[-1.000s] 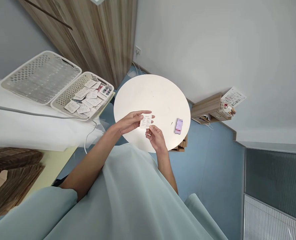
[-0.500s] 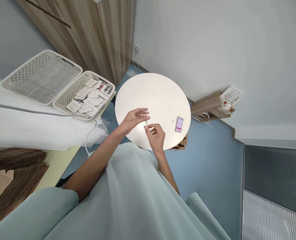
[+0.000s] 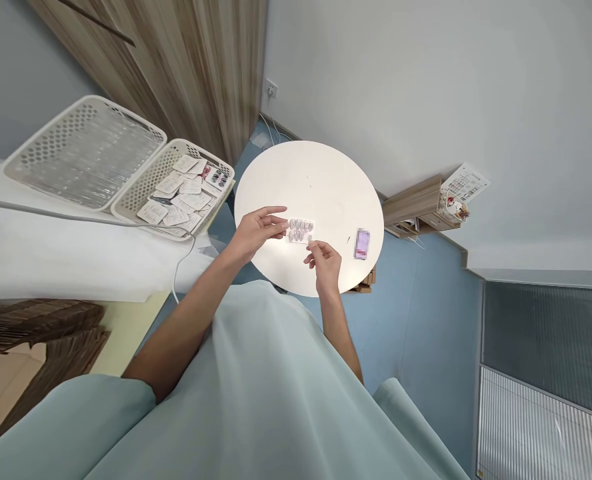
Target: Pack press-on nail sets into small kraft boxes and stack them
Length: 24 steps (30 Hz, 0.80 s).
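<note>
A small white card of press-on nails (image 3: 300, 231) faces me above the round white table (image 3: 316, 173), its shiny nails set in two rows. My left hand (image 3: 259, 232) pinches the card's left edge between thumb and fingers, with the index finger stretched out above it. At the lower right corner, the thumb and fingertips of my right hand (image 3: 325, 261) are closed on the card and cover part of that corner.
On the table's right side lies a blurred purple item (image 3: 361, 244). To the left, one white basket (image 3: 176, 143) holds several cards and another basket (image 3: 13, 170) holds clear plastic pieces. A cable (image 3: 179, 273) hangs beside them. A wooden shelf (image 3: 416, 200) stands at the right wall.
The card was edge-on between my hands and now shows its nail side. My hands have moved slightly apart, the left one leftward and the right one rightward.
</note>
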Tool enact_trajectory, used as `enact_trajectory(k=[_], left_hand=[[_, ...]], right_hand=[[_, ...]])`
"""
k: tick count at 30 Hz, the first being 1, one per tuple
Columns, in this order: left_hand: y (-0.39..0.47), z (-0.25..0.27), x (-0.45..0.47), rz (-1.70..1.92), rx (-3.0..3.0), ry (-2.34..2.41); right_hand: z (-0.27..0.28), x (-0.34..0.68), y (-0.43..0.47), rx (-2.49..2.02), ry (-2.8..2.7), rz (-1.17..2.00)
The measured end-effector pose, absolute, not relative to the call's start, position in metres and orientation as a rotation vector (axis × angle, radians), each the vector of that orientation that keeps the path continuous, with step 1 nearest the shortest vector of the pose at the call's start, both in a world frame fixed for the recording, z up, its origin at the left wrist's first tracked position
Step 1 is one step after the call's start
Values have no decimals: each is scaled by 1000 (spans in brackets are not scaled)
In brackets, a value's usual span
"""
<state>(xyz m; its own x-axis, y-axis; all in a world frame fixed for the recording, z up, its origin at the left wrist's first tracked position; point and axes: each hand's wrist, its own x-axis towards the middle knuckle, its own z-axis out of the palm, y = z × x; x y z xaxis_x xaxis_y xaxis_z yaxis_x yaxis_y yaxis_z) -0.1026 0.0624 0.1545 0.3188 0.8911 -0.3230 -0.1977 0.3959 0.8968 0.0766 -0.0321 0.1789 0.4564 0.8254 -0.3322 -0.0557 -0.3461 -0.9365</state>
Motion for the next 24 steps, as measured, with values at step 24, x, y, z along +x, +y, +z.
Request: enact_trajectory(k=[24], left_hand=[[65,151,-105,733,637,623]], right_hand=[[175,72,-23,-1693,-800,1219]])
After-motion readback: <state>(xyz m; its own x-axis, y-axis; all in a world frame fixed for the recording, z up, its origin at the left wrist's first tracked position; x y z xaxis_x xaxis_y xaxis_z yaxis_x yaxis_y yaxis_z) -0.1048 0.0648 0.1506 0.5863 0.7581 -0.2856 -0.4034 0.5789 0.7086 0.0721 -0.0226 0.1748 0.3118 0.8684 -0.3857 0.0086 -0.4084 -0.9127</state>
